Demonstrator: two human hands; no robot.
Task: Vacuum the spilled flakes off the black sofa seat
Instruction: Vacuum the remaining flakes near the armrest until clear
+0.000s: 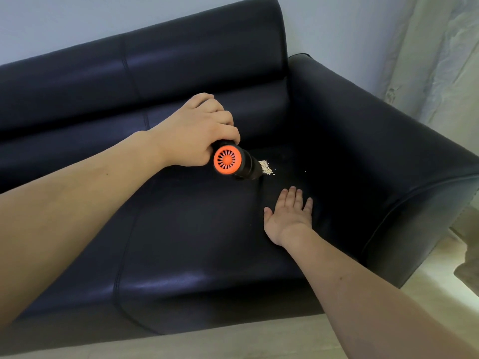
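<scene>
left hand (pixel 193 130): upper centre of the frame, fingers curled round the body of the handheld vacuum (pixel 234 161), holding it firmly.
handheld vacuum: centre of the frame, black barrel with an orange vented rear cap facing the camera; its nozzle end points down and to the right, and appears to sit at the left edge of the flakes, though the tip itself is hidden by the barrel.
flakes (pixel 266 167): a small pale heap just right of the vacuum, on the sofa seat (pixel 197 229); a few stray specks lie further right and one lower down near the other hand.
right hand (pixel 289 216): lower right of centre, fingers straight and slightly spread, palm flat on the seat, holding nothing, near the heap but apart from it.
armrest (pixel 375 141): right of the frame, close to the heap.
step in hand: sucking up the main heap, by the look of it.
doing it well: the person would best keep the nozzle low and move it slowly rightward through the heap, so flakes are drawn in rather than pushed aside, then chase the loose specks toward the armrest and near the flat hand.
</scene>
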